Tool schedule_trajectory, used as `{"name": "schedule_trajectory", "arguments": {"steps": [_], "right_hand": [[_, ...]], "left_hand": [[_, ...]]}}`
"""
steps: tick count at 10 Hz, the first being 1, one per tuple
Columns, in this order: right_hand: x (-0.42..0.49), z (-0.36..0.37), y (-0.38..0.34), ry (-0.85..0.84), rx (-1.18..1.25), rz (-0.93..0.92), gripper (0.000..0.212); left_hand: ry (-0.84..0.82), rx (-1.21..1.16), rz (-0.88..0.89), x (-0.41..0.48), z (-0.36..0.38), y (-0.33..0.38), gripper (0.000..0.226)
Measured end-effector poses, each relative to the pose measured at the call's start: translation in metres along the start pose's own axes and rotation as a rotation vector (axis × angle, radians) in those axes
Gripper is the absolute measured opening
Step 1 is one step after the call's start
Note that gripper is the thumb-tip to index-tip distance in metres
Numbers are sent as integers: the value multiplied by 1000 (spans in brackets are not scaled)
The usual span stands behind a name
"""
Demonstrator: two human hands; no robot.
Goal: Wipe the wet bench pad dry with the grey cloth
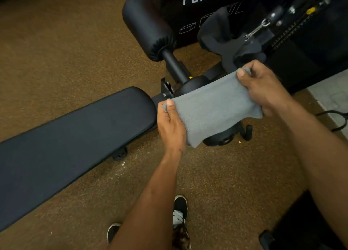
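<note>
Left hand [170, 125] pinching one corner of the grey cloth [211, 106] under its thumb, right hand [263, 87] gripping the opposite corner, cloth held taut in the air between them, just past the end of the black bench pad [75, 136], brown carpet [56, 52] beneath

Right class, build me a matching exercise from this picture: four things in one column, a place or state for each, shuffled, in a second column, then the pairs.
1 grey cloth
2 bench pad
3 roller pad
4 shoes

A on the brown floor, near the bottom edge
B pinched between left hand and right hand
C long, black, untouched, left of both hands
D in front of the box lettered PLYO

Pairs: 1-B, 2-C, 3-D, 4-A
</note>
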State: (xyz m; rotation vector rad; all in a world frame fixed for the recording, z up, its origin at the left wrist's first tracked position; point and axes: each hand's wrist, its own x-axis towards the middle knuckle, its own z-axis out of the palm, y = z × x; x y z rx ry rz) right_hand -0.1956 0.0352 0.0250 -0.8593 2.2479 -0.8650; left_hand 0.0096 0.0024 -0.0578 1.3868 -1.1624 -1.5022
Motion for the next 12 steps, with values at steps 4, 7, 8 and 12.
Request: {"name": "schedule_trajectory", "arguments": {"steps": [4, 7, 8, 12], "right_hand": [[28, 31, 30, -2, -247, -34, 48], [-21, 52, 30, -304, -285, -229, 63], [-14, 45, 29, -365, -294, -174, 61], [-17, 43, 33, -339, -289, -188, 70]], "left_hand": [[125, 189, -169, -4, 23, -25, 39], [-161, 496, 271, -38, 43, -42, 64], [-187, 403, 281, -33, 45, -46, 63], [-120, 696, 233, -38, 32, -37, 68]]}}
